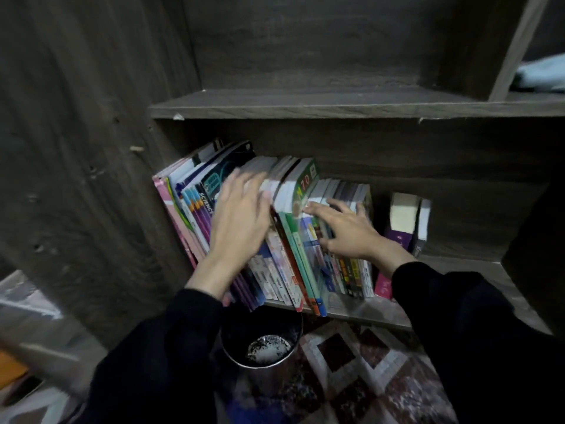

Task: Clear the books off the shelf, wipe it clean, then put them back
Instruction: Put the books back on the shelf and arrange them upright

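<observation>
Shelf [351, 312]: 1 row of books [287, 267]. Left hand [241, 218] flat on the books, fingers straight. Right hand [347, 229] splayed across the books, grasping nothing.

Probably a home: patterned rug [360, 371], wooden bookshelf [305, 109] of schoolbooks [287, 270].

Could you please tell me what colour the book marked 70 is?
The book marked 70 is green, seen best in the head view.
</observation>
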A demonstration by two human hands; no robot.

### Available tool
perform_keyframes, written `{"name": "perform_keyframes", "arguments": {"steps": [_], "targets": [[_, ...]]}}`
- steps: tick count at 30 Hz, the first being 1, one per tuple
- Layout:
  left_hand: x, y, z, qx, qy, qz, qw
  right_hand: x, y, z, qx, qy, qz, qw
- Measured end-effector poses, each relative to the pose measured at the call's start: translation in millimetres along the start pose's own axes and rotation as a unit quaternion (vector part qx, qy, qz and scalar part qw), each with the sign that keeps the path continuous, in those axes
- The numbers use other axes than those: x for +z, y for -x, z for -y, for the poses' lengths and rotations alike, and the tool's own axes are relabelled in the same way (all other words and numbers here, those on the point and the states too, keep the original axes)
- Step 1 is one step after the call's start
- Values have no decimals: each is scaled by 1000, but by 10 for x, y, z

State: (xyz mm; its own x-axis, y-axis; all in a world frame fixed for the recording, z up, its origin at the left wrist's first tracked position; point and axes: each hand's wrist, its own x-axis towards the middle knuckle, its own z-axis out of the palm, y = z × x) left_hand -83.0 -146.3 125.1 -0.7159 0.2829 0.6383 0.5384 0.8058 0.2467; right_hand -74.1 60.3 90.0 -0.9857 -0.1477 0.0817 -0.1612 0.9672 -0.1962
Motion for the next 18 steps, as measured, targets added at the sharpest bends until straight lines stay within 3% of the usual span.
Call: {"name": "perform_keyframes", "arguments": {"steps": [3,6,8,10,12,15,18], "targets": [[-224,247,336,-88,31,-123,988,-72,-54,110,48,-87,-50,994],[-333,406,599,-169,67,-127,975,-124,-163,408,51,-152,-273,948],[-368,453,679,-196,91,-104,971,-171,-283,755,-22,-152,-343,927],[-370,469,705,-203,96,-74,972,-212,-399,1150,-123,-114,-324,931],[-355,469,710,-210,95,-48,972,-199,-497,1490,-200,-54,-233,950],[-313,464,729,-234,88,-2,968,-146,-644,1723,-202,4,-131,971],[-275,438,762,-248,98,40,963,-169,-709,1747,-189,37,-142,971]]}}
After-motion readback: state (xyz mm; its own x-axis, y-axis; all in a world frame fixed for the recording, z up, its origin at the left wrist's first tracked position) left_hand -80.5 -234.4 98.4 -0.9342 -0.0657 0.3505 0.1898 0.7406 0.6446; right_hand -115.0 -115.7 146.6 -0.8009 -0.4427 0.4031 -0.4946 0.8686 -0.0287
